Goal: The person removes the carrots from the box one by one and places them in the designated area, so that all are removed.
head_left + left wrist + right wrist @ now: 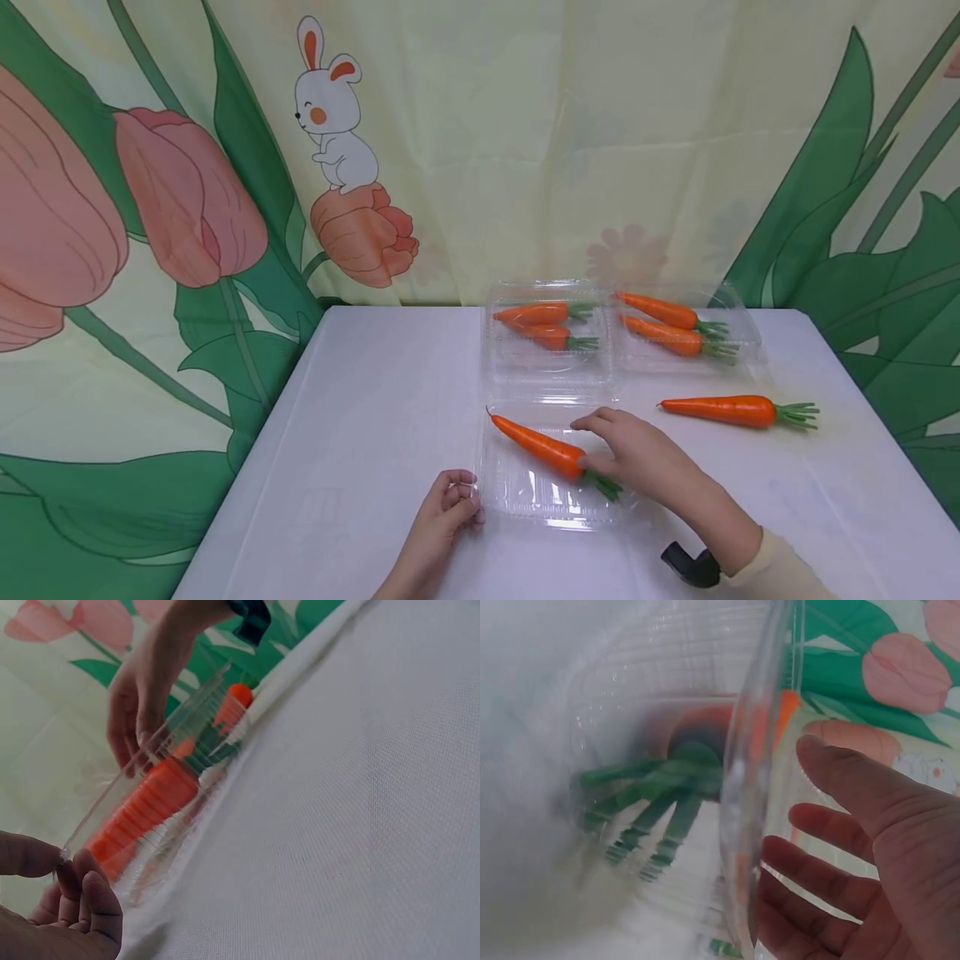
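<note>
An open clear plastic clamshell box [517, 502] lies at the front of the table, with an orange carrot [536, 443] slanting across it, green stalks towards the right. My left hand [447, 512] pinches the box's left rim between thumb and fingers, as the left wrist view also shows. Over the right side of the box is my right hand [633, 454], close to the stalk end of the carrot. Its fingers [825, 877] are loosely bent and spread apart, holding nothing. In the right wrist view, the box wall stands between this hand and the green stalks [671, 795].
Another carrot [723, 410] lies on the white table [360, 400] to the right. Farther back, two carrots [536, 313] show through clear plastic, beside a clear box [742, 321] holding two more. A printed curtain [487, 150] hangs behind the table. A black band [690, 567] is near the right wrist.
</note>
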Action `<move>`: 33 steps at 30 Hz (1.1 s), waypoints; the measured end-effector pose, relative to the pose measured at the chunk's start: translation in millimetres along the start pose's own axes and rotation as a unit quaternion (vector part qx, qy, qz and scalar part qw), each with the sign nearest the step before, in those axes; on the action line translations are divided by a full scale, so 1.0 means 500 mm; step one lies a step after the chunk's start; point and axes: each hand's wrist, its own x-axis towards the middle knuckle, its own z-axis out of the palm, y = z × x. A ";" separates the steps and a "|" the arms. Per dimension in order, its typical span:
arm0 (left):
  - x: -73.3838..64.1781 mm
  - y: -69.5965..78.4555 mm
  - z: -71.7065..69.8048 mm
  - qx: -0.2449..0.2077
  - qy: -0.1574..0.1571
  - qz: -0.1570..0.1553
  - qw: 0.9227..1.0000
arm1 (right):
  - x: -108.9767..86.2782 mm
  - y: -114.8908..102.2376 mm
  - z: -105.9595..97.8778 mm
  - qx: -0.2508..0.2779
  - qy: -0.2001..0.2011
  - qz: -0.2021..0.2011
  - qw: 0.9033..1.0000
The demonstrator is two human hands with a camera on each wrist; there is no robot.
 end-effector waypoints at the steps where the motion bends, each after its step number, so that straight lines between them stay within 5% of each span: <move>1: 0.001 -0.001 -0.001 0.000 0.000 0.001 1.000 | 0.001 -0.002 0.002 0.005 -0.006 0.004 1.000; 20: -0.004 0.001 0.000 -0.007 -0.006 0.010 1.000 | 0.010 -0.006 0.031 0.060 -0.073 0.018 0.995; 33: -0.007 -0.001 0.000 -0.013 -0.012 0.018 1.000 | 0.018 0.005 0.041 0.055 -0.075 -0.020 0.995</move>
